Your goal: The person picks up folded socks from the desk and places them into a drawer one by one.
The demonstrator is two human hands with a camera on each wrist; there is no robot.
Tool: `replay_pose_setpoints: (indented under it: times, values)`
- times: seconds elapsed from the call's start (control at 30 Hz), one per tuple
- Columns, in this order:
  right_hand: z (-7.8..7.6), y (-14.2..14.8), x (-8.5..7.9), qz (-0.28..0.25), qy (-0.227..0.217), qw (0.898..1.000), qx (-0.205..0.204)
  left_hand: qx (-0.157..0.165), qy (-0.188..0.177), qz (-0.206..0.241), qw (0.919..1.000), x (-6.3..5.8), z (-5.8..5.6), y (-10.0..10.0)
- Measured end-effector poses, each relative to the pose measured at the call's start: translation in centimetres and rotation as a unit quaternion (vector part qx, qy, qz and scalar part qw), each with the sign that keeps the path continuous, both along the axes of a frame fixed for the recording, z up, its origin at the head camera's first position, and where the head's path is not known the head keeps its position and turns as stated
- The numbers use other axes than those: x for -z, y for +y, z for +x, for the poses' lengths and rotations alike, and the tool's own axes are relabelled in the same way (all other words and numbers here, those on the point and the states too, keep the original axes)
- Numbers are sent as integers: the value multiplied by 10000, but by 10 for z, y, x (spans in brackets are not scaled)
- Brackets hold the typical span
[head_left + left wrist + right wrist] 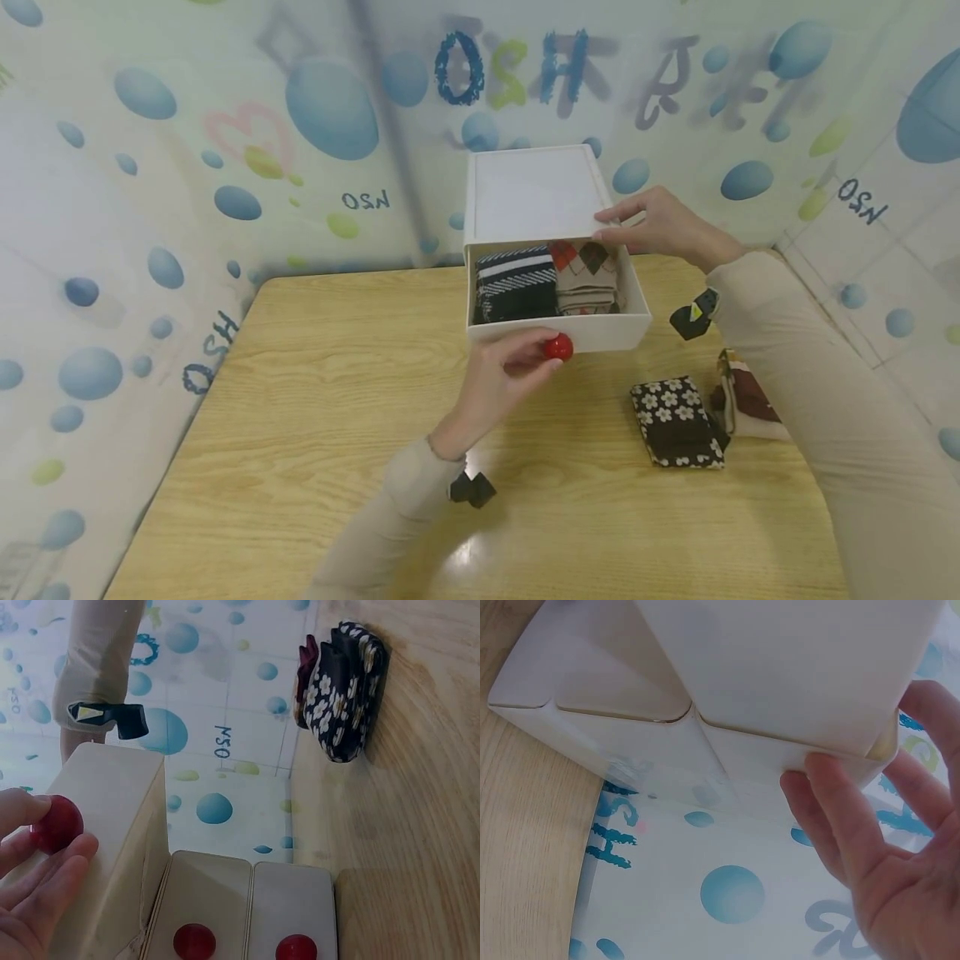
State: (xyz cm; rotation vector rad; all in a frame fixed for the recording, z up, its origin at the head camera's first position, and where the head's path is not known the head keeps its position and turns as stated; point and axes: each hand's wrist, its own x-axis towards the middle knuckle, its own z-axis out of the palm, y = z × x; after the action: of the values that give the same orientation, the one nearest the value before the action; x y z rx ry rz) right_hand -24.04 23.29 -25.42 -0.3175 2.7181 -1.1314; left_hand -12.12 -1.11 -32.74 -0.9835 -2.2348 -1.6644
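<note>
A white drawer cabinet (536, 196) stands against the wall with its top drawer (607, 335) pulled out. Inside lie folded dark striped socks (517, 283) and beige argyle socks (585, 279). My left hand (491, 385) pinches the drawer's round red knob (558, 347) between thumb and fingers. At the cabinet's front right edge, my right hand (663, 225) grips the casing, its fingers (844, 802) against the side in the right wrist view. Two lower drawers show red knobs (194, 942) in the left wrist view; they are pushed in.
Folded black floral socks (675, 423) lie on the wooden table (322, 417), right of the drawer. Beside them are maroon and beige socks (750, 400), partly hidden by the right sleeve. A patterned wall covering (300, 208) rises behind the table.
</note>
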Motion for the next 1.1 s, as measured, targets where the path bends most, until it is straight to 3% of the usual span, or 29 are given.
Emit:
replay_pose_setpoints:
  times: [0.2, 0.37, 0.63, 0.83, 1.1]
  values:
    - [0, 0, 0, -41, -42, 10000, 14, -47, -122, -41, 9999, 17, -18, 2]
    - [0, 0, 0, -29, -63, 10000, 56, -40, -269, 11, 9996, 19, -27, 2]
    - [1, 0, 0, 37, 12, 10000, 62, -118, -419, -3, 9991, 14, -41, 3]
    - [1, 0, 0, 78, 7, 9999, 67, -136, -655, -51, 9977, -7, -41, 2]
    - [0, 1, 0, 82, -61, 9999, 102, -115, -614, -353, 9974, 11, -77, 3]
